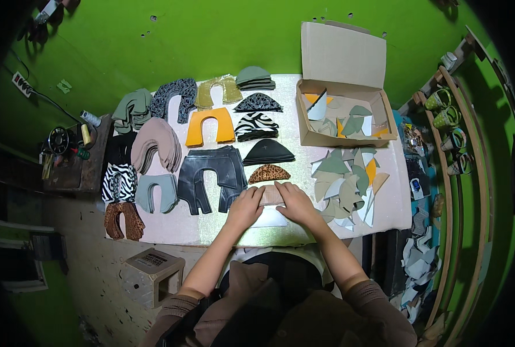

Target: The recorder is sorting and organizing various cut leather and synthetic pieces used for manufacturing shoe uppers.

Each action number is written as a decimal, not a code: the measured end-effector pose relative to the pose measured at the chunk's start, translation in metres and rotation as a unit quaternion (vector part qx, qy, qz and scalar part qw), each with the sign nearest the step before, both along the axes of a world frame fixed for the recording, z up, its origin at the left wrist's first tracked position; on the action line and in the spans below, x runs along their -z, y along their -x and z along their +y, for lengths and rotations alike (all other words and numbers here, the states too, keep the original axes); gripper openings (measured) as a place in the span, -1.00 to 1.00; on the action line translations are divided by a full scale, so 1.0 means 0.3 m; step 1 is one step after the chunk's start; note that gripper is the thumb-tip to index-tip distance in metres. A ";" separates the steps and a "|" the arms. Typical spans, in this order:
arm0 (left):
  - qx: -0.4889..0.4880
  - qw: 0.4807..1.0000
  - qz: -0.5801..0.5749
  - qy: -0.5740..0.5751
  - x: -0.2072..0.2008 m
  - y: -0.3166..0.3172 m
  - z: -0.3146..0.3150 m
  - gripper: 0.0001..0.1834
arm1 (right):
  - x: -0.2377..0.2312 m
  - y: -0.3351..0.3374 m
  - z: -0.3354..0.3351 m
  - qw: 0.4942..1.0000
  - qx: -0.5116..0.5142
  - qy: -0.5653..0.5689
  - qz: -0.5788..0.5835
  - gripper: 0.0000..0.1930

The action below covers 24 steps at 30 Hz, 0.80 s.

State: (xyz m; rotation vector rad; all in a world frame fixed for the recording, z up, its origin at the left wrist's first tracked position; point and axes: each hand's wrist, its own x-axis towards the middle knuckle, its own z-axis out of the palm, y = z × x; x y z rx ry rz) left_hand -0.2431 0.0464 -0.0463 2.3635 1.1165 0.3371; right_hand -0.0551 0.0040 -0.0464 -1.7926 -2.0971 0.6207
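Observation:
My left hand (244, 206) and my right hand (296, 203) both rest on a small stack of beige half-round cut pieces (270, 195) near the front edge of the white table (176, 228). A pale flat sheet (270, 218) lies under the stack, between my wrists. Just behind the stack sits a leopard-print half-round piece (269, 172), then a black stack (268, 152) and a zebra-print stack (256, 125). To the right of my right hand spreads a loose heap of grey-green, white and orange scraps (348, 182).
Piles of U-shaped cut pieces fill the table's left half: black (211, 176), orange (210, 126), beige (156, 146), zebra (119, 181), leopard (124, 220). An open cardboard box (345, 139) of scraps stands back right. A small box stool (153, 272) sits on the floor, a shelf with tape rolls (451, 124) at right.

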 end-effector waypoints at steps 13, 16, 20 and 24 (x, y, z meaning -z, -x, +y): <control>0.005 0.999 0.011 -0.030 0.012 0.006 0.014 -0.45 | -0.003 -0.001 -0.007 0.998 -0.008 -0.067 -0.005 -0.39; -0.008 0.998 0.002 -0.060 -0.002 0.005 -0.007 -0.47 | 0.001 -0.005 -0.027 0.992 -0.028 -0.121 -0.015 -0.43; 0.041 0.994 0.024 -0.098 0.028 -0.001 -0.046 -0.47 | 0.036 -0.008 -0.048 0.990 -0.093 -0.102 -0.031 -0.46; 0.034 0.994 0.067 -0.083 0.073 -0.001 -0.077 -0.47 | 0.078 -0.001 -0.056 0.988 -0.128 -0.067 -0.056 -0.45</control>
